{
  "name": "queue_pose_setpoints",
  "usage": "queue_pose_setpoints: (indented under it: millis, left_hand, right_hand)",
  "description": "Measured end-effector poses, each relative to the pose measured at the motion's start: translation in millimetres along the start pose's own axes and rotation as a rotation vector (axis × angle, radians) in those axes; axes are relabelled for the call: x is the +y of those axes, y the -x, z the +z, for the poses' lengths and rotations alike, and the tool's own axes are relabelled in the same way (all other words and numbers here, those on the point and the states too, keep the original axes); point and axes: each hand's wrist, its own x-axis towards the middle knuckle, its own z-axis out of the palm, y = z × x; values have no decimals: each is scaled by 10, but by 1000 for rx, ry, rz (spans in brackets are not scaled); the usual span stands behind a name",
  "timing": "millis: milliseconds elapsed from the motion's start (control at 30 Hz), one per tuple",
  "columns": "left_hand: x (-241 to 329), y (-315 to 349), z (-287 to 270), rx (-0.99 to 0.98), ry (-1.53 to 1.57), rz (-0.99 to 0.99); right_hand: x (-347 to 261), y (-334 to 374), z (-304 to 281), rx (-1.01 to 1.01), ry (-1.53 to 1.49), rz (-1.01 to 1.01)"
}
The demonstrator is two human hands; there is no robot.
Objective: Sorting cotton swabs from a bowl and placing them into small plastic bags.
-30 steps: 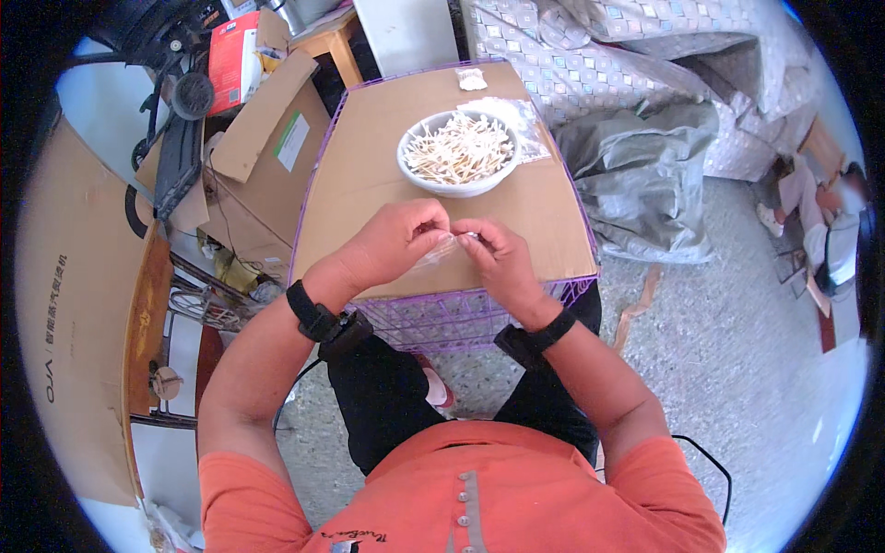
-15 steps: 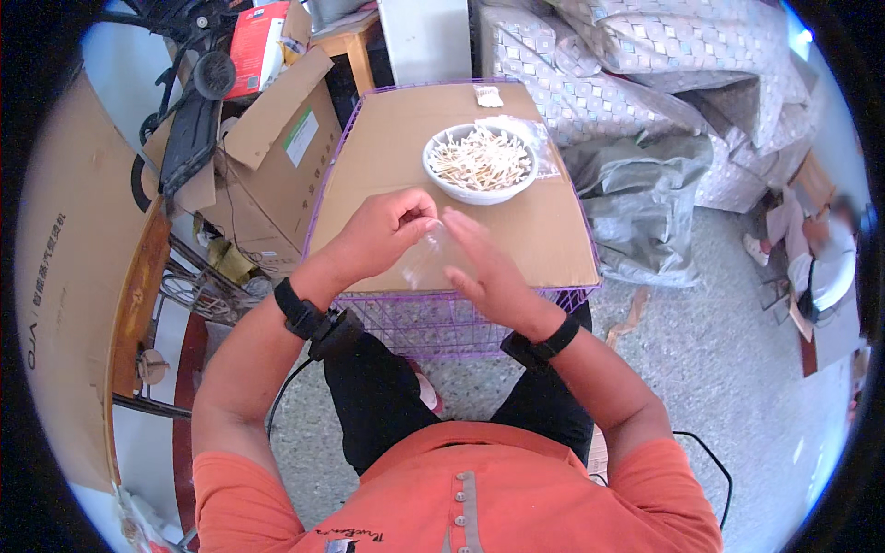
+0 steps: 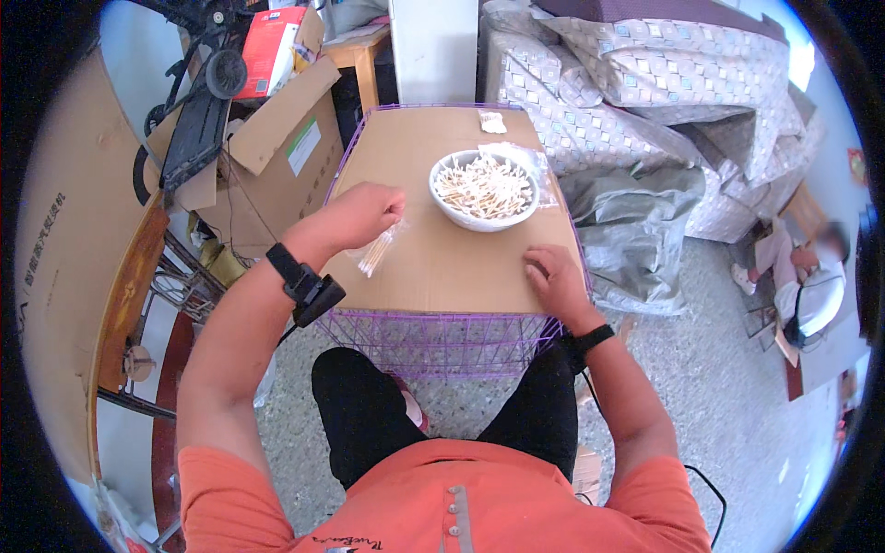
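My left hand point(image 3: 373, 210) is closed in a fist over the left part of the cardboard-topped table. From it hangs a small clear plastic bag point(image 3: 385, 241) with several cotton swabs point(image 3: 373, 256) inside, tilted down toward me. My right hand point(image 3: 556, 284) lies by the table's right edge, fingers curled in and nothing visible in them. Between and beyond the hands stands a white bowl point(image 3: 487, 224) heaped with loose cotton swabs point(image 3: 484, 184). Clear plastic packaging point(image 3: 536, 166) lies just behind the bowl, and a small white bundle point(image 3: 492, 122) rests near the far edge.
The cardboard tabletop point(image 3: 433, 286) sits on a purple wire frame point(image 3: 442, 346). At left stand an open cardboard box point(image 3: 281, 175) and a large flat carton point(image 3: 69, 276). Covered furniture point(image 3: 664, 83) and a grey plastic sheet point(image 3: 636, 230) are at right. Another person point(image 3: 811, 286) sits farther right.
My hands have parted. The left moved left with the plastic bag, whose swabs now show clearly. The right moved right to the table's edge, and its fingers curled in.
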Motion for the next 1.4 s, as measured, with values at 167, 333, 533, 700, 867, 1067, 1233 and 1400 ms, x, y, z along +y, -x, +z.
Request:
queue_pose_setpoints:
  millis: [167, 333, 533, 700, 867, 1067, 1233, 1400]
  left_hand:
    - [-230, -125, 343, -14, 92, -82]
    - [-252, -101, 622, 239, 38, 5]
    - [21, 70, 643, 518, -13, 28]
    - [1413, 178, 195, 155, 1182, 145]
    - [2720, 424, -252, -62, 1571, 1063]
    - [3079, 341, -230, 208, 1565, 1252]
    - [3188, 266, -136, 211, 1539, 1333]
    - [3092, 229, -415, 193, 1526, 1470]
  right_hand:
    - [-123, -23, 30, 11, 49, -82]
    - [-62, -30, 37, 48, 24, -86]
    - [-108, -69, 124, 53, 40, -112]
    - [-67, 9, 49, 58, 72, -70]
    - [-89, 10, 177, 92, 31, -92]
    - [-50, 6, 70, 70, 76, -108]
    - [-115, -68, 64, 57, 65, -144]
    - [-138, -19, 136, 46, 77, -116]
